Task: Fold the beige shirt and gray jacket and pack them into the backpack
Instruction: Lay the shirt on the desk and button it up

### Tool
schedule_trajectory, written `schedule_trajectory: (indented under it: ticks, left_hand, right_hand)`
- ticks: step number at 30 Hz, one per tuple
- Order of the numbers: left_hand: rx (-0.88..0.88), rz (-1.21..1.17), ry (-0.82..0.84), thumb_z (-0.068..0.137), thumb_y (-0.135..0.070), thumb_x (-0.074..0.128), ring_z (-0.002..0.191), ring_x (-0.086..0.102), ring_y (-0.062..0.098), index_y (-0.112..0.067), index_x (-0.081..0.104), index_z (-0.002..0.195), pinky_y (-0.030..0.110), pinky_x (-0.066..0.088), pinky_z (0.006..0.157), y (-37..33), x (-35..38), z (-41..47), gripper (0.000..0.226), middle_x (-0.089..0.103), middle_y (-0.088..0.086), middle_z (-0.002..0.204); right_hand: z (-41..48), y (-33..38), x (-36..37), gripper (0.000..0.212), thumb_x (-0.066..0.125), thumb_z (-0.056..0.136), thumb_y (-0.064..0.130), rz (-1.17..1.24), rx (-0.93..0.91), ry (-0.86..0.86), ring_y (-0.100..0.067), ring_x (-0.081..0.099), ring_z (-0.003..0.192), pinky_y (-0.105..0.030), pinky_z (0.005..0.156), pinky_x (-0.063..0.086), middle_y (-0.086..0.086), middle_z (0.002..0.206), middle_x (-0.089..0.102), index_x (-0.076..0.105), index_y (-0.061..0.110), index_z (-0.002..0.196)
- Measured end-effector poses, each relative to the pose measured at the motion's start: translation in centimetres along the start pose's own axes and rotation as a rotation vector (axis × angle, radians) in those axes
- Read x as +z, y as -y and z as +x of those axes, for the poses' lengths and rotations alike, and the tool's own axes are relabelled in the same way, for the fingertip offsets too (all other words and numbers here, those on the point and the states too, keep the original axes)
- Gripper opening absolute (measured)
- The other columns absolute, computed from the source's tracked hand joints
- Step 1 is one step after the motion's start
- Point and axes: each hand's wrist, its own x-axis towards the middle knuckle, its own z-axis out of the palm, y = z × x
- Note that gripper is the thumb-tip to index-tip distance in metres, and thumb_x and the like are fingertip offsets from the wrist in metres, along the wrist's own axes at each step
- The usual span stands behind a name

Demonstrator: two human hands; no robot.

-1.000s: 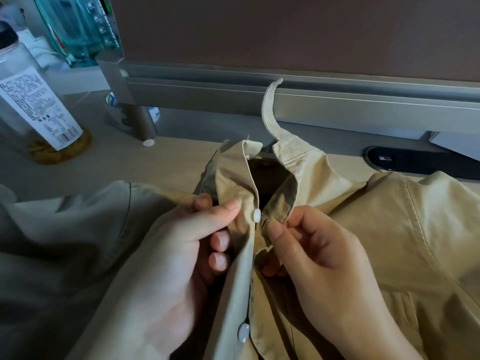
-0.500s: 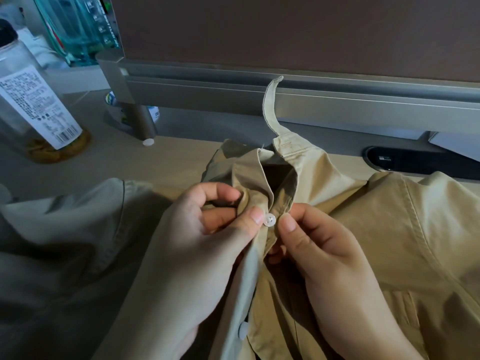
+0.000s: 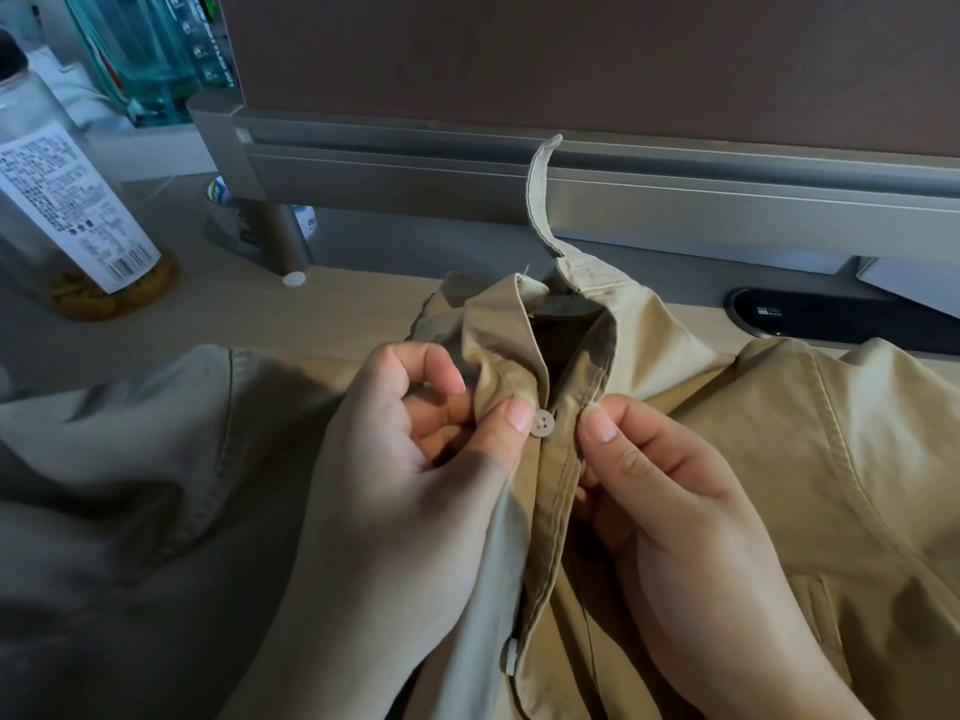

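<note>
Head view: A beige cotton shirt (image 3: 779, 485) lies on the light wooden counter (image 3: 208, 314), collar towards the far edge, with its narrow collar strap (image 3: 537, 194) standing upright. The front placket is held by both hands just below the collar. The left hand (image 3: 405, 485) is curled, and the placket edge is pinched between its thumb and forefinger. The right hand (image 3: 675, 511) is also curled, and the opposite placket edge is pinched between its thumb and fingers. A small white round button (image 3: 542, 424) is seen on the placket between the two thumbs. A second white button (image 3: 510, 658) is seen lower on the same placket. Grey-toned fabric (image 3: 130, 485) is spread at the left; whether it is the jacket cannot be told. A clear labelled plastic bottle (image 3: 62, 200) stands on the counter at the far left.
</note>
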Motion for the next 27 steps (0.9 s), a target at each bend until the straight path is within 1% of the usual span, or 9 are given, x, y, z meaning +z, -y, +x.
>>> schedule_trajectory:
  ticks: [3, 7, 9, 12, 15, 17, 21, 24, 27]
  left_hand:
    - [0.038, 0.012, -0.013, 0.063, -0.042, 0.075, 0.059, 0.067, 0.032, -0.038, 0.048, 0.072, 0.044, 0.059, 0.057, 0.07, 0.24, -0.15, 0.029, 0.068, 0.016, 0.072]
    - [0.073, 0.076, -0.036, 0.073, -0.035, 0.071, 0.053, 0.065, 0.023, -0.034, 0.045, 0.070, 0.027, 0.055, 0.049, 0.03, 0.25, -0.22, 0.026, 0.067, 0.011, 0.068]
    - [0.056, 0.021, -0.026, 0.075, -0.030, 0.070, 0.053, 0.067, 0.024, -0.036, 0.046, 0.068, 0.029, 0.055, 0.051, 0.05, 0.23, -0.17, 0.025, 0.067, 0.014, 0.068]
    - [0.039, -0.028, 0.002, 0.073, -0.030, 0.077, 0.047, 0.066, 0.021, -0.040, 0.046, 0.064, 0.025, 0.052, 0.048, -0.22, 0.38, -0.11, 0.034, 0.067, 0.015, 0.064]
    - [0.001, -0.073, 0.003, 0.060, -0.033, 0.072, 0.045, 0.065, 0.020, -0.037, 0.045, 0.063, 0.020, 0.050, 0.044, -0.29, 0.51, -0.18, 0.027, 0.069, 0.012, 0.065]
    - [0.007, 0.039, -0.010, 0.060, -0.030, 0.073, 0.050, 0.065, 0.021, -0.031, 0.044, 0.068, 0.016, 0.047, 0.043, -0.28, 0.47, -0.24, 0.031, 0.070, 0.011, 0.068]
    - [-0.034, 0.141, -0.014, 0.074, -0.021, 0.069, 0.051, 0.064, 0.004, -0.023, 0.047, 0.076, 0.005, 0.041, 0.042, -0.16, 0.61, -0.24, 0.022, 0.072, -0.005, 0.065]
    - [-0.097, 0.072, -0.050, 0.074, -0.034, 0.075, 0.046, 0.060, 0.001, -0.029, 0.053, 0.074, 0.010, 0.042, 0.044, 0.39, 0.57, 0.02, 0.023, 0.068, -0.009, 0.055]
    - [-0.191, -0.034, 0.019, 0.063, -0.042, 0.081, 0.053, 0.065, 0.000, -0.031, 0.053, 0.081, 0.009, 0.044, 0.046, -0.01, 0.30, 0.09, 0.035, 0.072, -0.009, 0.063]
  right_hand:
    - [-0.06, 0.14, 0.07, 0.022, 0.066, 0.085, 0.024, 0.007, 0.002, -0.003, -0.019, 0.050, 0.058, -0.029, 0.059, 0.044, -0.010, 0.062, 0.055, 0.064, 0.013, 0.065]
    - [-0.18, 0.50, 0.25, 0.018, 0.061, 0.077, 0.026, 0.013, -0.011, 0.009, -0.012, 0.051, 0.054, -0.023, 0.055, 0.044, -0.003, 0.057, 0.055, 0.064, 0.014, 0.063]
    - [-0.15, 0.40, 0.25, 0.022, 0.066, 0.084, 0.022, 0.042, -0.024, 0.007, -0.014, 0.053, 0.055, -0.024, 0.057, 0.046, -0.004, 0.059, 0.058, 0.065, 0.013, 0.063]
    - [-0.07, 0.24, 0.28, 0.019, 0.064, 0.086, 0.018, 0.099, -0.017, -0.009, -0.022, 0.053, 0.057, -0.028, 0.059, 0.049, -0.012, 0.062, 0.060, 0.063, 0.005, 0.073]
    - [-0.01, 0.08, 0.29, 0.020, 0.071, 0.070, 0.015, 0.119, -0.012, -0.033, -0.022, 0.056, 0.056, -0.028, 0.058, 0.052, -0.016, 0.063, 0.061, 0.064, 0.003, 0.084]
    - [-0.01, -0.08, 0.40, 0.020, 0.078, 0.069, 0.016, 0.040, -0.048, -0.059, -0.020, 0.057, 0.058, -0.026, 0.057, 0.052, -0.015, 0.065, 0.061, 0.067, 0.007, 0.082]
    - [-0.09, -0.11, 0.65, 0.010, 0.078, 0.073, 0.014, -0.356, -0.172, -0.197, -0.013, 0.057, 0.055, -0.017, 0.051, 0.047, -0.005, 0.060, 0.064, 0.069, 0.012, 0.072]
    - [-0.15, 0.03, 0.87, 0.010, 0.078, 0.072, 0.011, -0.483, -0.224, -0.236, -0.006, 0.055, 0.051, -0.013, 0.049, 0.044, 0.000, 0.059, 0.065, 0.069, 0.016, 0.071]
    - [-0.16, -0.21, 0.89, 0.013, 0.080, 0.069, 0.029, -0.620, -0.277, -0.276, -0.005, 0.058, 0.050, -0.011, 0.049, 0.044, 0.002, 0.062, 0.067, 0.069, 0.024, 0.073]
